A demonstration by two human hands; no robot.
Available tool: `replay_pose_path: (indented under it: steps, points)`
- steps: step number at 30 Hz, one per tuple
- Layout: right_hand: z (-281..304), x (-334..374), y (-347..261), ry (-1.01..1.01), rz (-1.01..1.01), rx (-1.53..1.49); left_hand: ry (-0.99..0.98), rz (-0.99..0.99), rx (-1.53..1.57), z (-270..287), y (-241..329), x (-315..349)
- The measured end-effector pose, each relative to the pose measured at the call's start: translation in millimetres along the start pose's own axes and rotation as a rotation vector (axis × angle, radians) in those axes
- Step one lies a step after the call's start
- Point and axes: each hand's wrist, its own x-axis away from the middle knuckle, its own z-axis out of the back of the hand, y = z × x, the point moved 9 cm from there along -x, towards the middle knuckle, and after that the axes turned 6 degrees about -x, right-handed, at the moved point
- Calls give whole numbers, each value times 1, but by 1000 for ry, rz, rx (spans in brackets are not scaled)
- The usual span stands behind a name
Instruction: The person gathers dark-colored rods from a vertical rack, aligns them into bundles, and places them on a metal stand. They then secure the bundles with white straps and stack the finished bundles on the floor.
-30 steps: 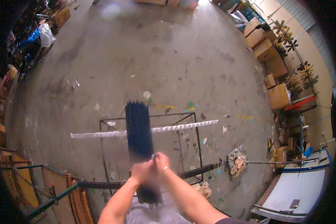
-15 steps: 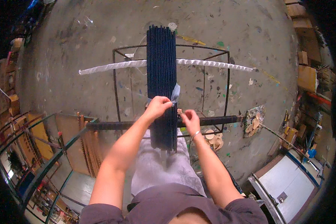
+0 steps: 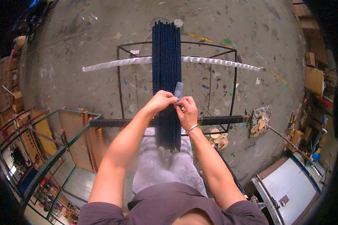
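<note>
A bundle of long dark blue sticks (image 3: 166, 60) lies lengthwise in front of me, across a metal frame and over my lap. A pale grey-blue strip (image 3: 179, 89) stands up at the bundle's right edge. My left hand (image 3: 162, 101) rests over the sticks, thumb and fingers pinched on the strip's lower end. Close against it, my right hand (image 3: 187, 111) has its fingertips together at the same spot, on the strip as well. The exact contact between the fingertips is partly hidden.
A white wrapped bar (image 3: 221, 63) crosses beneath the bundle on the dark metal frame (image 3: 235, 82). A black padded bar (image 3: 223, 120) runs nearer me. Round wooden pieces (image 3: 218, 138) lie at right; a metal rack (image 3: 60, 152) stands left, a white panel (image 3: 287, 191) lower right.
My right hand has moved up and left to meet my left hand at the strip. A small pale piece by its fingers no longer shows. The whole view has shifted slightly.
</note>
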Motion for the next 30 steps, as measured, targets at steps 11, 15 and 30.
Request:
replay_pose_path:
  steps: [11,15,30]
  points:
    - [-7,18,15,-553,-321,78,378,-227,-513,24,37,28]
    - [10,-14,-9,-387,-174,-458,623,-258,-710,31,31,31]
    - [7,19,42,-335,-592,-996,823,-471,-1063,76,5,20]
